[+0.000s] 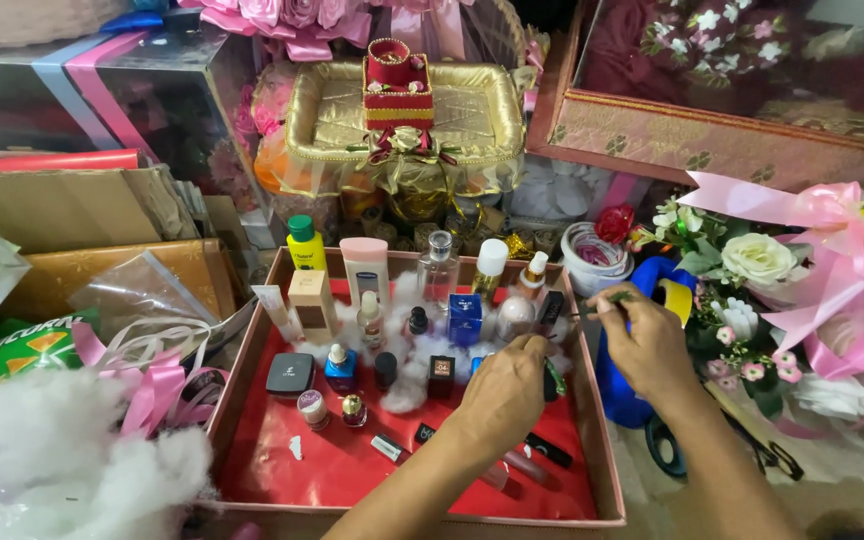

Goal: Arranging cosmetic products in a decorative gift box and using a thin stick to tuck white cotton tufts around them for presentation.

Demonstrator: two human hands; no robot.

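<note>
Left hand [505, 388] over red tray [252, 400] (cosmetics inside).

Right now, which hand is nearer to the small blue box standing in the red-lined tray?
The left hand. It hovers inside the tray just right of and below the blue box. The right hand is farther right, at the tray's right wall, pinching a thin green stem.

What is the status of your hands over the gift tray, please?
Left hand over tray, gripping green stem. Right hand pinching stem's upper end. Bottles crowd around.
</note>
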